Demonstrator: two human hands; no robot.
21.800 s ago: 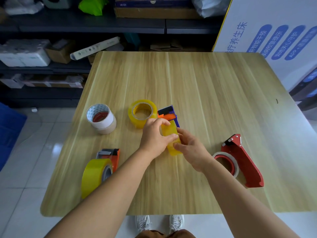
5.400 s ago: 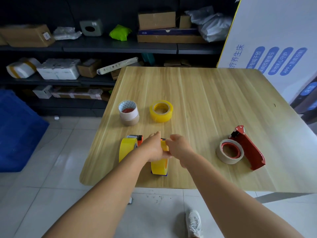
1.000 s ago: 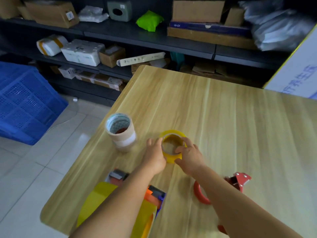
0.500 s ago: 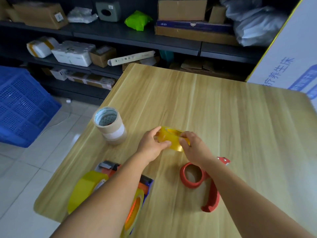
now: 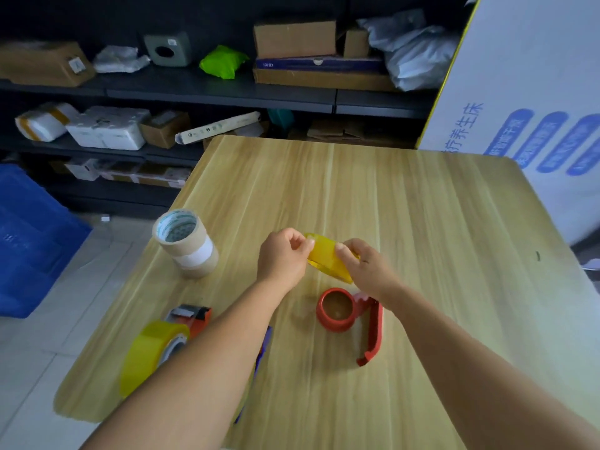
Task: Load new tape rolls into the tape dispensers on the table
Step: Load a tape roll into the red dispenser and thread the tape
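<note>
Yellow tape roll (image 5: 328, 259): tilted, held above counter, frame centre | Red dispenser (image 5: 354, 323): on its side, hub empty, just below that roll | Orange dispenser (image 5: 191, 316): loaded with yellow tape, lower left | Stacked tan and white rolls (image 5: 186, 241): upright, left of centre

Layout of the table (image 5: 422, 206) in front of the shelves (image 5: 207, 89)
A tape roll (image 5: 328, 258) was held above the table between both hands; an empty dispenser (image 5: 350, 319) lay just before it, stacked rolls (image 5: 186, 241) to its left, a loaded dispenser (image 5: 162, 342) at the near left
</note>
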